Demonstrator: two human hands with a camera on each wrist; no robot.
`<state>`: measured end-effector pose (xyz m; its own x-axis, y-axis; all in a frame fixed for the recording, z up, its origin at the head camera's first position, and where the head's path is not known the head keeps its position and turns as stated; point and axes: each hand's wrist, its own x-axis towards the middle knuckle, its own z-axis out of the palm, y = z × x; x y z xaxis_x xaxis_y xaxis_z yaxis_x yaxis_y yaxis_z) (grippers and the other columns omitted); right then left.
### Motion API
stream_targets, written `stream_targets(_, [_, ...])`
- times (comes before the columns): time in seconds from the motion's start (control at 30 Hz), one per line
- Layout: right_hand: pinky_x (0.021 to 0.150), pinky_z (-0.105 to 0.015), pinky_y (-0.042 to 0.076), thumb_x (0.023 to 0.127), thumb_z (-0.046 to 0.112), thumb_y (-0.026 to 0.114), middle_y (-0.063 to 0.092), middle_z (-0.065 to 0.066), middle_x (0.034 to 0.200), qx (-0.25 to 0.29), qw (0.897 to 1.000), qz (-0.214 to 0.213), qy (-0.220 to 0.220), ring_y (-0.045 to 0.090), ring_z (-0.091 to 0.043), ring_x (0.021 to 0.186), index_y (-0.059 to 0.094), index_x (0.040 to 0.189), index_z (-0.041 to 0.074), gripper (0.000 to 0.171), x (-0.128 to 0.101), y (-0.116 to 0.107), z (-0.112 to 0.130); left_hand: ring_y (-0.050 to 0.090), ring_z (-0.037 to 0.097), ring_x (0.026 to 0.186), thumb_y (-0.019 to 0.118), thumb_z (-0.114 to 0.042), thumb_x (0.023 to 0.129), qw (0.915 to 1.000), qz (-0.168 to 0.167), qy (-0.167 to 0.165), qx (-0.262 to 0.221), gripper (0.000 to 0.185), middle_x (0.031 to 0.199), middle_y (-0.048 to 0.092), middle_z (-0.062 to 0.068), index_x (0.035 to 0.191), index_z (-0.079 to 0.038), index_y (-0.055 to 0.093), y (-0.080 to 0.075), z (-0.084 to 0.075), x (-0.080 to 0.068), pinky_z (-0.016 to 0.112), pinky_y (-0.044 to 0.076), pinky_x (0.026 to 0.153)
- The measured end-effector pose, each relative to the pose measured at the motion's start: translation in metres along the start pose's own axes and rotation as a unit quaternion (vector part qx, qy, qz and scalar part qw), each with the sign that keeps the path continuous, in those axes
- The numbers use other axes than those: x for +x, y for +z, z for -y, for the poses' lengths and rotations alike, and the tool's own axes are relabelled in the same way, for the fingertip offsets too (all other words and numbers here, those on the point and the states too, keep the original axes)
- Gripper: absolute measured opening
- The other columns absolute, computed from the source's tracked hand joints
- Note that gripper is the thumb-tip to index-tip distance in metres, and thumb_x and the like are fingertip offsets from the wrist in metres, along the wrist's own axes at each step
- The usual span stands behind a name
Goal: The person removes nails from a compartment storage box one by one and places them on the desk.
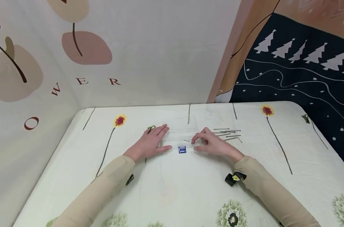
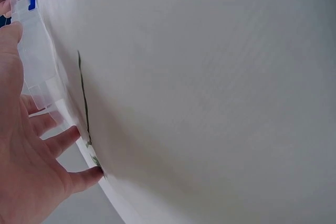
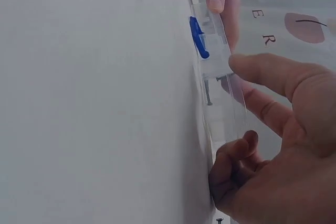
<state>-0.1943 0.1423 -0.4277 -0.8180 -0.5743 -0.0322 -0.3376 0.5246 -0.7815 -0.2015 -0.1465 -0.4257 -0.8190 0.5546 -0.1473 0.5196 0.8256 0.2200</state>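
Observation:
A clear plastic box [image 1: 176, 138] with a blue latch [image 1: 182, 149] on its front lies on the table, its transparent lid [image 1: 180, 123] tipped back. My left hand [image 1: 152, 142] rests at the box's left end with fingers spread, the thumb by the front edge. At the right end is my right hand [image 1: 213, 143]; its thumb and index finger stand apart over the box's front edge, while the outer fingers are bent. A single nail [image 3: 208, 92] lies inside the box near the index fingertip. No nail shows between the right fingers.
Several loose nails [image 1: 227, 131] lie on the table just right of the right hand. A flower-printed cloth [image 1: 166, 189] covers the table. Behind it hang a pale printed curtain [image 1: 160, 63] and a dark cloth with white trees [image 1: 296, 72].

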Motion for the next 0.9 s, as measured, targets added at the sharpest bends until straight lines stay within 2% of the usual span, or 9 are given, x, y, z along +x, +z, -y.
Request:
stream_targets(0.17, [0.071,-0.034,0.034,0.087,0.010,0.072,0.042,-0.007,0.088,0.013,0.999,-0.034,0.011,0.038,-0.022,0.081,0.071,0.094,0.014,0.008,0.001,0.003,0.002,0.021,0.026,0.143,0.048,-0.059,0.094,1.0000,-0.003,0.002,0.001,0.083,0.159,0.020,0.010,0.153,-0.005,0.026,0.002,0.001,0.000,0.060,0.019,0.109])
stream_targets(0.33, [0.077,-0.039,0.033,0.084,0.012,0.076,0.047,-0.005,0.091,-0.002,0.997,-0.071,0.016,0.040,-0.025,0.089,0.072,0.086,0.018,0.007,0.004,0.007,0.002,0.022,0.026,0.143,0.048,-0.059,0.094,0.9999,-0.007,0.002,0.008,0.083,0.158,0.021,0.011,0.152,-0.004,0.026,0.002,0.001,0.000,0.060,0.020,0.108])
stream_targets(0.57, [0.090,-0.054,0.026,0.081,0.019,0.078,0.046,-0.004,0.102,-0.012,0.993,-0.107,0.045,0.038,-0.031,0.106,0.070,0.081,0.024,0.009,0.006,0.011,0.003,0.023,0.026,0.143,0.048,-0.059,0.094,0.9999,-0.008,0.003,0.008,0.083,0.158,0.022,0.011,0.152,-0.004,0.027,0.001,0.001,0.001,0.060,0.020,0.109])
stream_targets(0.7, [0.094,-0.058,0.022,0.081,0.018,0.077,0.049,-0.005,0.108,-0.002,0.992,-0.126,0.031,0.037,-0.033,0.113,0.070,0.081,0.022,0.008,0.007,0.011,0.005,0.022,0.026,0.143,0.048,-0.059,0.094,0.9999,-0.007,0.002,0.007,0.083,0.158,0.021,0.011,0.152,-0.004,0.026,0.001,0.001,0.001,0.060,0.019,0.109])
stream_targets(0.9, [0.097,-0.056,0.023,0.079,0.014,0.077,0.061,0.001,0.106,0.010,0.989,-0.150,-0.006,0.042,-0.029,0.114,0.068,0.079,0.019,0.010,0.007,0.011,0.006,0.022,0.026,0.143,0.049,-0.059,0.094,1.0000,-0.007,0.000,0.007,0.083,0.158,0.022,0.011,0.152,-0.004,0.026,0.001,0.000,0.000,0.060,0.020,0.109])
